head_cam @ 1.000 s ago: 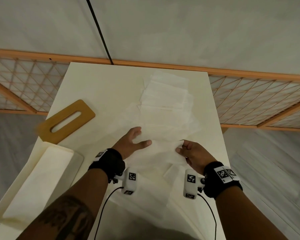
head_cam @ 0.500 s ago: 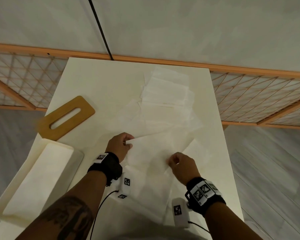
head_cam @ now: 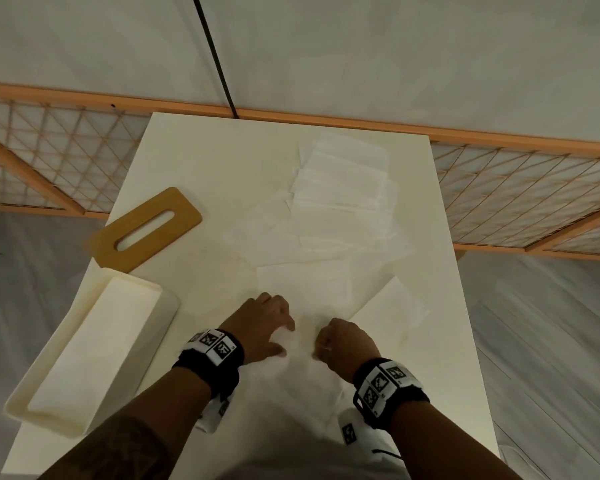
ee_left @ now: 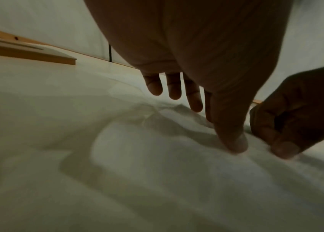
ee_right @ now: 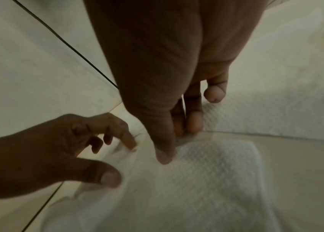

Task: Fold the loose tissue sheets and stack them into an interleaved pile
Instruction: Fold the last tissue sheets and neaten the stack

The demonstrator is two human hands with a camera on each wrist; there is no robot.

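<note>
Both hands have drawn back toward the near edge of the table (head_cam: 201, 161) since a second ago, pulling a sheet (head_cam: 305, 292) with them out of the spread of loose tissues (head_cam: 340, 188). Now the left hand (head_cam: 262, 329) and right hand (head_cam: 347, 344) sit close together on the sheet's near part. Seen from the right wrist, the right hand pinches a fold of sheet between thumb and curled fingers (ee_right: 193, 124); the left hand's fingers are loosely bent, its thumb (ee_left: 234, 141) and fingertips pressing the tissue, though whether it grips any is unclear. The sheet lies crumpled and slightly skewed, its long axis running roughly away from the person toward the loose tissues at the table's far middle. Left of the hands stands a cream box (head_cam: 94, 348) holding a pale stack, and beyond it a wooden lid (head_cam: 146, 230) with a slot. Wristbands (head_cam: 385, 382) carry black-and-white square markers (no readable writing anywhere).
</note>
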